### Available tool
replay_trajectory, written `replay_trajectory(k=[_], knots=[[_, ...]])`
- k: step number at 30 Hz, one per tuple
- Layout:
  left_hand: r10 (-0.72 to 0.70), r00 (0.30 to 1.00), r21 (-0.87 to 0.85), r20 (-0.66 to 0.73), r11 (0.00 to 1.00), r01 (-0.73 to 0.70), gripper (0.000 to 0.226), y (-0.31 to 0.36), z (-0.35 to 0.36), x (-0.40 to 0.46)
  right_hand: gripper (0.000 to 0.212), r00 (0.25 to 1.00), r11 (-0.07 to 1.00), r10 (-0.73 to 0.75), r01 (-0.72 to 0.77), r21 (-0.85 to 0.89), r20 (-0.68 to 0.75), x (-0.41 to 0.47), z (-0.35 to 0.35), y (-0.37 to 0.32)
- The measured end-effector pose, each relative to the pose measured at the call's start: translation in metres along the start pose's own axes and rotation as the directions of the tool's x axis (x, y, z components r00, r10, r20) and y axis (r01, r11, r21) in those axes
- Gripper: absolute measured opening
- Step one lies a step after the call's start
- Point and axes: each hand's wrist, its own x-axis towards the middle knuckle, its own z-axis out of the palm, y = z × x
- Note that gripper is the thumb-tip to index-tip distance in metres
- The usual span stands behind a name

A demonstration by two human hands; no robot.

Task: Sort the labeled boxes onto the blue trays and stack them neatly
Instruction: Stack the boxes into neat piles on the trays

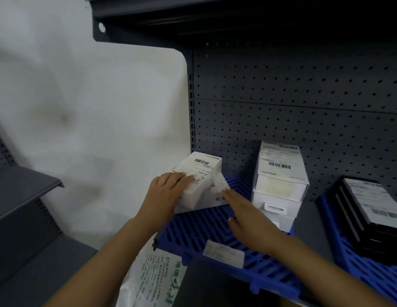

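The left hand lies flat on the top white box, fingers straight, pressing it onto a second white box beneath. The right hand is released, fingertips touching the lower box's right edge. Both boxes sit at the back-left corner of the blue tray. The cartons look light and rigid with smooth faces; hold them by opposite long sides. The tray rests on a dark shelf backed by pegboard, beside a white wall.

2 blue trays, approx 5 white boxes, 3 black boxes.
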Motion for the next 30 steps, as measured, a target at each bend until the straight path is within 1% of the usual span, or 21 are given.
replay_trajectory(k=[5,9,13,16,19,22,26,27,28,30], knots=[[0.067,0.996,-0.027,-0.06,0.997,-0.069,0.09,-0.013,0.002,0.003,0.067,0.997,0.996,0.077,-0.078,-0.037,-0.02,0.028,0.007,-0.004],[0.061,0.993,0.013,-0.106,0.998,-0.06,0.098,-0.01,0.005,0.007,0.07,0.989,0.985,0.145,-0.146,-0.089,-0.022,0.039,0.012,-0.008],[0.071,0.984,-0.041,-0.161,0.996,-0.079,0.077,0.007,0.007,0.01,0.076,0.981,0.979,0.191,-0.192,-0.063,-0.022,0.037,0.009,-0.014],[0.071,0.985,-0.014,-0.158,0.997,-0.074,0.074,0.018,0.006,0.016,0.079,0.974,0.975,0.217,-0.219,-0.023,-0.059,0.027,0.006,-0.021],[0.052,0.984,-0.012,-0.171,0.998,-0.055,0.077,0.026,0.005,0.023,0.083,0.973,0.981,0.193,-0.194,0.008,-0.127,0.016,0.011,-0.027],[0.033,0.982,-0.01,-0.186,0.999,-0.035,0.076,0.032,0.008,0.025,0.085,0.971,0.985,0.163,-0.151,0.083,-0.175,0.008,0.015,-0.031],[-0.01,0.985,-0.098,-0.172,0.995,-0.007,0.072,0.036,0.012,0.021,0.09,0.955,0.972,0.149,-0.094,0.215,-0.256,0.001,0.011,-0.033],[-0.027,0.985,-0.137,-0.171,0.991,0.003,0.069,0.036,0.014,0.02,0.09,0.953,0.972,0.136,-0.077,0.221,-0.27,0.0,0.009,-0.033],[-0.038,0.985,-0.173,-0.169,0.985,0.009,0.068,0.037,0.015,0.017,0.088,0.955,0.98,0.12,-0.071,0.187,-0.27,0.0,0.008,-0.033],[-0.053,0.988,-0.212,-0.144,0.977,0.022,0.076,0.038,0.019,0.012,0.079,0.965,0.996,0.076,-0.064,0.055,-0.253,0.0,0.005,-0.033]])
